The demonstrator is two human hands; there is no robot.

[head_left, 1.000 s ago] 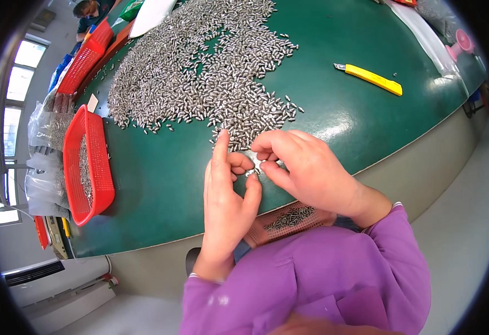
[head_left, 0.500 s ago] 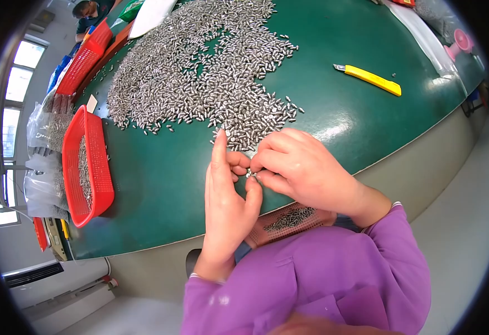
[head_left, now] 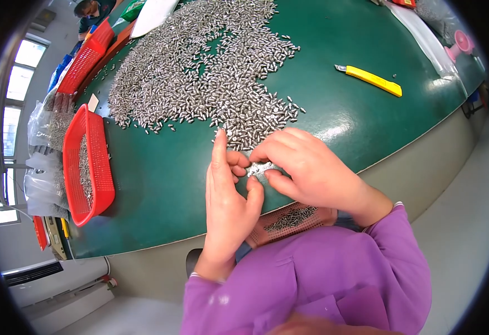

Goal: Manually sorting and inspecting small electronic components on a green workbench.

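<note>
My left hand (head_left: 229, 187) is over the near table edge, its index finger stretched toward the pile. Its thumb and curled fingers close around a small, shiny silvery metal piece (head_left: 260, 168); the exact kind is too small to tell. My right hand (head_left: 307, 167) arches over the same piece from the right. Its thumb and fingers are apart, with the piece showing in the gap between them. Just beyond the fingertips lies a large pile of small, pointed metal pins (head_left: 222, 84), spread across the green table (head_left: 334, 128).
A yellow utility knife (head_left: 374, 80) lies at right. At left stands a red plastic basket (head_left: 100, 184) of metal parts, with another red basket (head_left: 85, 58) behind. A pinkish basket (head_left: 261, 234) with pins sits below the table edge. Someone (head_left: 91, 14) is at the far left.
My right thumb and fingers have spread from a tight pinch, showing more of the silvery piece. My left hand has barely moved.
</note>
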